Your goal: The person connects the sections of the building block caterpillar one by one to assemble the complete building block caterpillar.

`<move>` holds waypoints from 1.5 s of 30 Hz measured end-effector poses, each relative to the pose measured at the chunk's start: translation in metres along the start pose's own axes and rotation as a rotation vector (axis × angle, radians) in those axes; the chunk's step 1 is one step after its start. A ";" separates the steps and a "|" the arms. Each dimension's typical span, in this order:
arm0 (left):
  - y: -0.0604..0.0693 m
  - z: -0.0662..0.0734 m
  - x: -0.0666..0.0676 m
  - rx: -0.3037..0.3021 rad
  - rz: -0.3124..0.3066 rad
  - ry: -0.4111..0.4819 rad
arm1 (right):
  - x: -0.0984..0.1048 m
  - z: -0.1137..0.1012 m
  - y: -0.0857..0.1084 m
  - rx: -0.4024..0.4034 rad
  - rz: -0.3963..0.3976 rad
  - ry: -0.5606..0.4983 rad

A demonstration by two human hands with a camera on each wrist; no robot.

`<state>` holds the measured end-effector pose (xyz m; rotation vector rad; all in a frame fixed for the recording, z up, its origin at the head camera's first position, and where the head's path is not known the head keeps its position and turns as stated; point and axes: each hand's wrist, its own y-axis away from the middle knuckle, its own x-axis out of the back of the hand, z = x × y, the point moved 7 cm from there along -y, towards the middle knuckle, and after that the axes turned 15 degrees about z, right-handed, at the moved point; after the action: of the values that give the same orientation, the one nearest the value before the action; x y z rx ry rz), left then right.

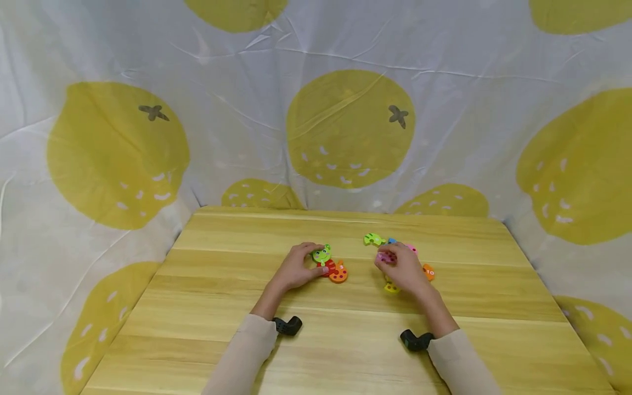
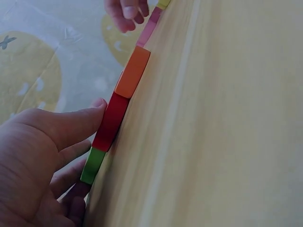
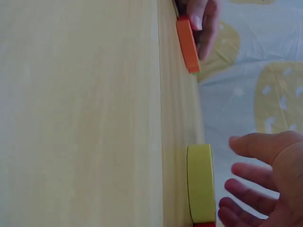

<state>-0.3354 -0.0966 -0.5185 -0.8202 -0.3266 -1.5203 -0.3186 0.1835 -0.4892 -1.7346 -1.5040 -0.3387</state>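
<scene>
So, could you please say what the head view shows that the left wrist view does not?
Only the head view shows the smiling face on the green piece and two black wrist cameras. Only the left wrist view shows the plain side of the red piece. Both show the left hand, right hand, wooden table and lemon-print cloth.

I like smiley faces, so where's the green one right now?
In the head view, the green smiley piece is just left of the middle of the table, at the person's left hand and just beyond a red piece.
</scene>
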 end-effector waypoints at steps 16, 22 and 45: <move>0.006 0.000 0.003 -0.062 -0.058 0.015 | -0.005 -0.001 0.001 0.041 -0.132 0.053; 0.007 -0.001 0.003 -0.039 -0.040 0.007 | -0.011 -0.001 -0.007 0.098 -0.148 0.075; 0.008 0.002 0.001 -0.048 -0.058 -0.002 | -0.019 -0.007 -0.004 0.099 -0.290 0.095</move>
<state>-0.3273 -0.0975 -0.5185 -0.8564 -0.3182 -1.5869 -0.3248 0.1654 -0.4959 -1.4054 -1.6745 -0.4802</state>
